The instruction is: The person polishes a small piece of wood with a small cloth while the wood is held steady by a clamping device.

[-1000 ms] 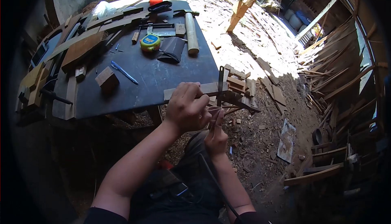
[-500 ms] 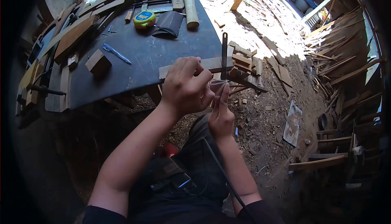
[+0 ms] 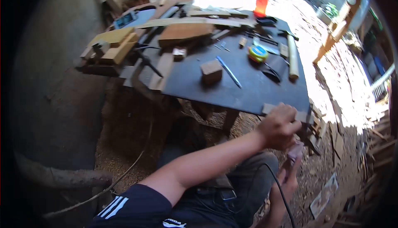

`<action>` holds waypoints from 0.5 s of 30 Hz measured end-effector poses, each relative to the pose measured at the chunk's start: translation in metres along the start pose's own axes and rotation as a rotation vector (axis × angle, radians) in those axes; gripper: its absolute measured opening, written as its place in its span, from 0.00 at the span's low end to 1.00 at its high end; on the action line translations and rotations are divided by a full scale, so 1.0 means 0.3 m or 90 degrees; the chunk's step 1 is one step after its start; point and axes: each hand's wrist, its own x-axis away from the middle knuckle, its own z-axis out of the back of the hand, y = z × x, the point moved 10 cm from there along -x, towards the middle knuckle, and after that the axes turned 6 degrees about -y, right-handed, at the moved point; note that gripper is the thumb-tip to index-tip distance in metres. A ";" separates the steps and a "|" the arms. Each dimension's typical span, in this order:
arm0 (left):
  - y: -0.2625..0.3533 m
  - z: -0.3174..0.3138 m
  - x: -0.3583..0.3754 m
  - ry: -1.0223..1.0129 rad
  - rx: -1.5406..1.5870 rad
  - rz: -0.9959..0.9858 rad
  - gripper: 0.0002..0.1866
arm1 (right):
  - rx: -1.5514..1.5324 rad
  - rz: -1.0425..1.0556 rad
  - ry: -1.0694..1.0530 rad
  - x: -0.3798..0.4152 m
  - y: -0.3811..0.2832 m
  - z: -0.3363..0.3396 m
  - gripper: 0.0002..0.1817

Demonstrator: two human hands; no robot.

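My left hand (image 3: 281, 126) is curled closed in front of the table's near right corner, beside a pale wood strip (image 3: 269, 108) on the edge. Just below it, my right hand (image 3: 287, 182) grips a small pinkish-brown piece (image 3: 295, 150), its forefinger stretched along it. Motion blur hides the exact kind of this piece. The fingers of my left hand reach towards its top; what they pinch, if anything, is hidden. On the dark table (image 3: 199, 85) lie a wood block (image 3: 211, 72), a blue pen (image 3: 229, 71) and a yellow-green tape measure (image 3: 258, 54).
A hammer (image 3: 292, 58) lies along the table's right side, near a dark curled sheet (image 3: 273, 69). Boards, a thick wood piece (image 3: 185, 34) and a clamp (image 3: 148, 63) crowd the left and back. A cable (image 3: 278, 182) hangs past my right arm. Wood scraps litter the ground.
The view has swung left, so the table and both hands appear farther right. The upright dark strip with a hole, seen earlier by my hands, no longer shows clearly. Both hands stay close together.
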 end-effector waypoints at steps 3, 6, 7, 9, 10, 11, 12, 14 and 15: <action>0.014 0.007 0.012 0.035 -0.039 -0.002 0.12 | -0.164 -0.107 -0.057 0.093 -0.007 0.051 0.26; 0.018 0.007 0.019 0.032 -0.047 0.004 0.12 | -0.094 -0.065 -0.083 0.120 0.002 0.107 0.32; 0.004 -0.013 0.020 -0.001 -0.045 0.021 0.14 | -0.078 -0.060 -0.058 0.126 -0.041 0.132 0.30; -0.017 -0.068 0.035 -0.070 -0.031 0.054 0.17 | -0.051 -0.039 -0.024 0.141 -0.070 0.160 0.29; 0.002 -0.062 0.029 -0.077 -0.028 0.060 0.21 | -0.007 -0.040 -0.007 0.144 -0.096 0.179 0.25; 0.017 -0.049 0.023 -0.082 -0.029 0.064 0.25 | 0.036 -0.036 0.011 0.133 -0.141 0.198 0.22; 0.029 -0.031 0.018 -0.085 -0.033 0.069 0.29 | 0.077 -0.030 0.028 0.120 -0.170 0.212 0.21; 0.191 -0.021 0.002 -0.116 -0.044 -0.131 0.39 | 0.073 -0.048 0.000 0.077 -0.143 0.202 0.22; 0.261 -0.053 0.002 -0.156 0.024 -0.243 0.37 | 0.071 -0.061 -0.017 0.049 -0.113 0.194 0.23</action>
